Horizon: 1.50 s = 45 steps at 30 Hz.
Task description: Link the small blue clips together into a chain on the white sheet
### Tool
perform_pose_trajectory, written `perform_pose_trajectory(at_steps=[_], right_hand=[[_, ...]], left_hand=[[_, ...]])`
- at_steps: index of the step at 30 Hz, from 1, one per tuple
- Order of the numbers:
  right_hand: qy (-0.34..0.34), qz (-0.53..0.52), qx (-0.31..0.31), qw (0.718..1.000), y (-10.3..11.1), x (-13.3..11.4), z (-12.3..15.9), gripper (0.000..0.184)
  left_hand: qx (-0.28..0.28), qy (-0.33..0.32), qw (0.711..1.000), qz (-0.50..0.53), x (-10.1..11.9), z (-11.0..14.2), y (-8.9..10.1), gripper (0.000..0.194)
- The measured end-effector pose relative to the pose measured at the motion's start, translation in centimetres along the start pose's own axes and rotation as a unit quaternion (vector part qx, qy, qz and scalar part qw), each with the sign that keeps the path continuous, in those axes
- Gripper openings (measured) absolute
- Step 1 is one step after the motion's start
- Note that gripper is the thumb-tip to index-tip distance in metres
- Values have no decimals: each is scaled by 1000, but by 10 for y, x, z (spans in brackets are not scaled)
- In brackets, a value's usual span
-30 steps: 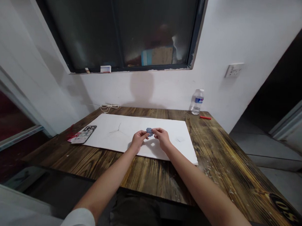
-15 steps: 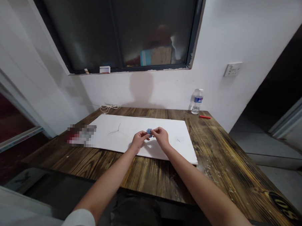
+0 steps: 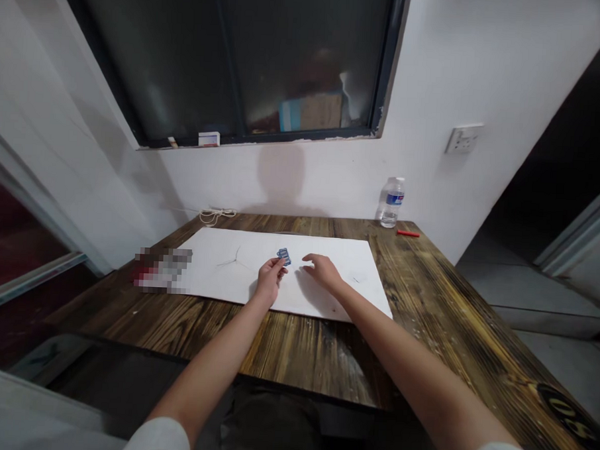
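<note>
My left hand (image 3: 272, 278) pinches a small flat blue piece with pale markings (image 3: 284, 256) between thumb and fingers, above the white board (image 3: 323, 247). The piece is too small to tell its exact kind. To its right is my right hand (image 3: 322, 271), with nothing in it; thumb and fingers are apart. A gap separates its fingertips from the blue piece. Thin dark wires (image 3: 235, 258) lie on the board left of my left hand. Near the board's right end is a short thin dark strip (image 3: 356, 280).
A water bottle (image 3: 392, 204) and a red pen-like stick (image 3: 407, 234) are at the back right of the wooden table (image 3: 439, 337). A coiled pale cord (image 3: 217, 215) lies at the back left. A blurred patch (image 3: 166, 269) covers something at the board's left end.
My right hand has let go of the blue piece and moved slightly right. My left hand has shifted a little left with the piece, which now shows its flat face.
</note>
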State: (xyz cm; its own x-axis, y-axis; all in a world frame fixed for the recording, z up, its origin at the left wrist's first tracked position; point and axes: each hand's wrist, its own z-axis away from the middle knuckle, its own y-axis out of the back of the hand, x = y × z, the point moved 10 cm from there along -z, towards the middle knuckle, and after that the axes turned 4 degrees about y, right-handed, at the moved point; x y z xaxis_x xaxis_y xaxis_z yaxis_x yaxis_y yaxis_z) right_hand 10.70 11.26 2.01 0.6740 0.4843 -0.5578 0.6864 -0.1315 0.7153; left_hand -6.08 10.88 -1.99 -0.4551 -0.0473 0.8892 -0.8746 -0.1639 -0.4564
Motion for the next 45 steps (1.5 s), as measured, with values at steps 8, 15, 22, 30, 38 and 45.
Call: perform_pose_trajectory(at_steps=[8, 15, 22, 30, 38, 45], right_hand=[[176, 239, -190, 936, -40, -38, -3, 25], [207, 301, -206, 908, -52, -42, -3, 24], [217, 319, -215, 897, -56, -47, 1, 24], [194, 304, -216, 907, -49, -43, 4, 27], [115, 217, -138, 960, -27, -33, 3, 24], [-4, 31, -17, 999, -1, -9, 15, 26]], left_hand=[[-3, 4, 1000, 14, -2, -1, 1, 37], [-1, 10, 1000, 12, -3, 0, 2, 36], [-4, 12, 1000, 19, -6, -1, 3, 34], [-7, 10, 1000, 14, -6, -2, 3, 34], [-13, 4, 1000, -5, -3, 1, 0, 34], [-19, -12, 998, -57, -2, 3, -4, 31]])
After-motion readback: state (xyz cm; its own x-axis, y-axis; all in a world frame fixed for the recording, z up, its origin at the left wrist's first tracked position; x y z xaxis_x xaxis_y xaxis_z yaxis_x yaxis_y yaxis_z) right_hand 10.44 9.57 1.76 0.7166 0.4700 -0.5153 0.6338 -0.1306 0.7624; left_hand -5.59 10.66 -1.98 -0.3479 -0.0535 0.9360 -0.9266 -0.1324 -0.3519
